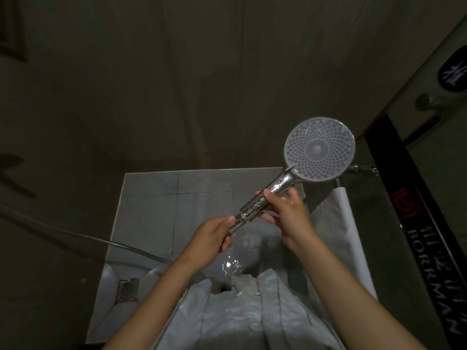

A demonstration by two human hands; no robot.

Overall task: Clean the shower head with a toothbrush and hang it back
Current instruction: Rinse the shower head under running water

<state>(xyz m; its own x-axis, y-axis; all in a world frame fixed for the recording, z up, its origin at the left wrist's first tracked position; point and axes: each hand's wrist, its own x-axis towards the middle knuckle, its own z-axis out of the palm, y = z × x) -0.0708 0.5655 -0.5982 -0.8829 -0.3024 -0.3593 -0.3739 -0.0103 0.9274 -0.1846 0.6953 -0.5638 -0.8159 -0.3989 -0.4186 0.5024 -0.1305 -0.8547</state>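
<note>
Your left hand point(214, 233) covers the lower end of the shower head point(319, 149) handle; its joint with the hose point(83, 236) is hidden under your palm. Left of that hand, the hose runs off frame. Oval label point(453, 72) above-right of your right hand point(288, 213): blurred, illegible.

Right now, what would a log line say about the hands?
round chrome shower head, grey nozzle face: held, facing camera | left hand: grips chrome hose connector | right hand: grips handle | toothbrush: not seen
</note>
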